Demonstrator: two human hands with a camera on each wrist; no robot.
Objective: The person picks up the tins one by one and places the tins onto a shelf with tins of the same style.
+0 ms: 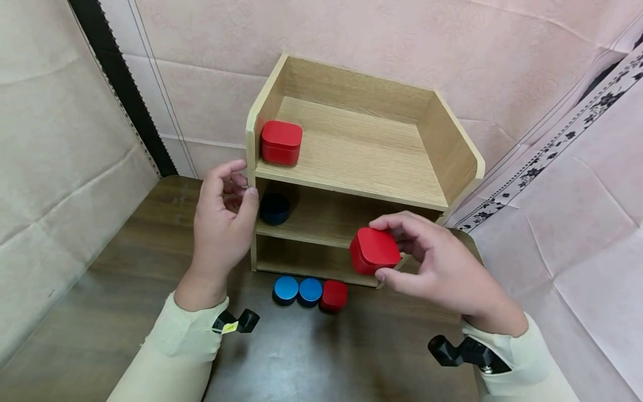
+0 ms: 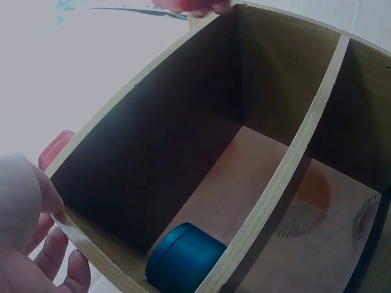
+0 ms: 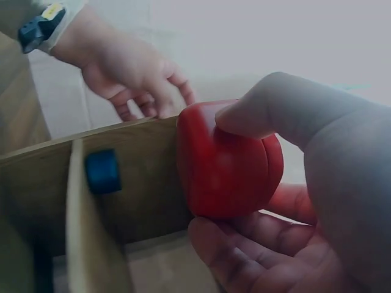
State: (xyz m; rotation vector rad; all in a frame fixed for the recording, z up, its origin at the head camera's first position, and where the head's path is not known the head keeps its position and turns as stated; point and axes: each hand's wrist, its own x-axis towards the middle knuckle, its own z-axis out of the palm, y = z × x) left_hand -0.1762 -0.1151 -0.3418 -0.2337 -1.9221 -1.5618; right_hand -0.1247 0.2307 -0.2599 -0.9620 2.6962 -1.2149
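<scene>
My right hand [image 1: 427, 262] pinches a red rounded-square lidded box [image 1: 374, 251] between thumb and fingers, in front of the shelf's right half. The box looks large in the right wrist view [image 3: 211, 165]. My left hand [image 1: 221, 212] touches the left side of a wooden shelf unit [image 1: 361, 151], thumb at the front edge and loosely bent fingers along the outside. A second red box [image 1: 281, 143] sits on the top shelf at the left. Below it, on the middle shelf, stands a dark blue round tin [image 1: 274, 209], also in the left wrist view [image 2: 186, 259].
On the table before the shelf, two blue-topped round tins [image 1: 286, 290] and another red box [image 1: 334, 295] stand in a row. The bottom shelf [image 1: 301, 258] lies just behind them. Pale cloth [image 1: 351, 33] hangs behind and at both sides.
</scene>
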